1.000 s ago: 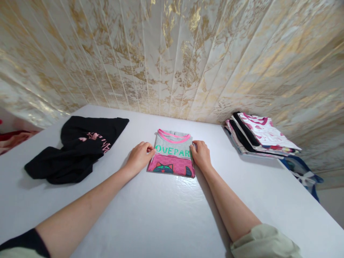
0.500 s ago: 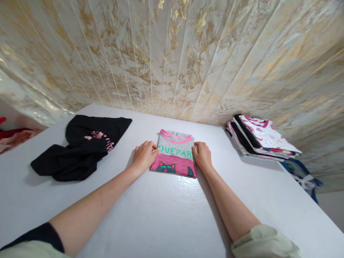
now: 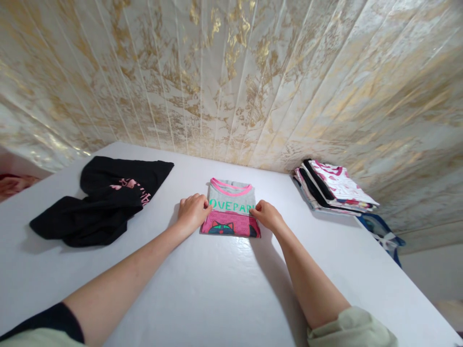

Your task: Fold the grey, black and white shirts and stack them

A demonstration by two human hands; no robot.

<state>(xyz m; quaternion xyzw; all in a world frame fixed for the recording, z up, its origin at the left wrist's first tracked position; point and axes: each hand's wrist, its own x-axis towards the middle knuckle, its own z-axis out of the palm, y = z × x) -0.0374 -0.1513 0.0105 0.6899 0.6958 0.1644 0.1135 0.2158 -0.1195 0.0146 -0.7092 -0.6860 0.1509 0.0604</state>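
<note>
Shirt point(image 3: 231, 219) lies folded flat at mid-table, neckline toward the far edge of the white table point(image 3: 202, 289). Grey top with pink collar, green letters reading roughly "OVEPAR", pink lower panel with a dark cat print.

Left hand point(image 3: 193, 212): fingers curled, thumb and index at the shirt's left side; can't tell whether cloth is gripped. Right hand point(image 3: 268, 215): thumb and fingertips bunched together, pinching the shirt's right side around where grey meets pink. Both forearms reach in over the table's near side; pale green sleeve point(image 3: 354, 330) rolled up on the right arm, dark cuff point(image 3: 47, 325) on the left.

Black garment point(image 3: 83, 217) lies rumpled on the table's left part, pink print showing. Stack point(image 3: 334, 185) of folded clothes on the table's right part near the far edge, white piece with pink print on top. Blue item point(image 3: 383, 236) with white bow-like part just past the table's right edge. Reddish cloth point(image 3: 16, 186) beyond the left edge. Gold-patterned sheeting point(image 3: 217, 72) behind the table.
</note>
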